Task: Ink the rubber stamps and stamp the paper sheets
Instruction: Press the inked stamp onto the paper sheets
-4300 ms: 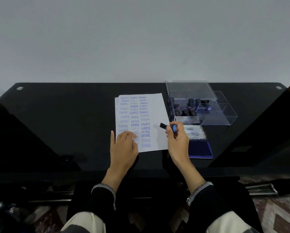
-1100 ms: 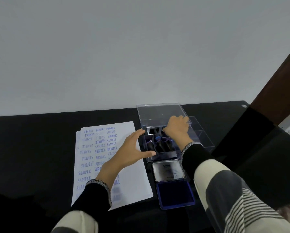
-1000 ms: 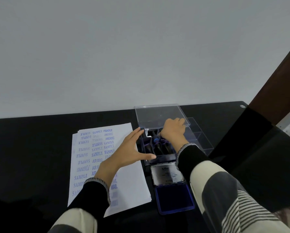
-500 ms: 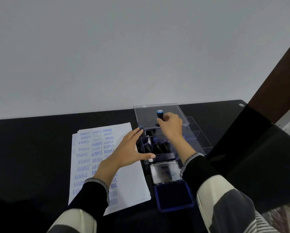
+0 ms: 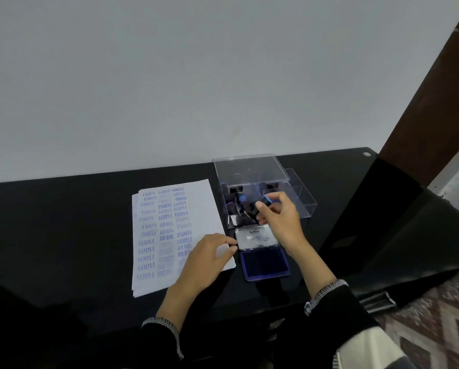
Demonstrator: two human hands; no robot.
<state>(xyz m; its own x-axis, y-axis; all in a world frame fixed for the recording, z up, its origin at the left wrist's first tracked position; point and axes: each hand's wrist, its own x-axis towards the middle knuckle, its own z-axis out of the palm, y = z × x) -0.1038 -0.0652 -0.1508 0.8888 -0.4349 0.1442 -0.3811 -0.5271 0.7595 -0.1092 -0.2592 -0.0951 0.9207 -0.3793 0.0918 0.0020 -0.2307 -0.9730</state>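
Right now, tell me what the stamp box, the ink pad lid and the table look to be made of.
Stamp box: clear hard plastic, glossy; the stamps show through its walls.
Ink pad lid: looks like silvery metal, possibly coated plastic; it glints and bears print.
Table: black and glossy, maybe glass or lacquer; it mirrors faintly.

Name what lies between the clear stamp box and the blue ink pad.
In the head view, the ink pad's open lid lies flat between the stamp box and the ink pad.
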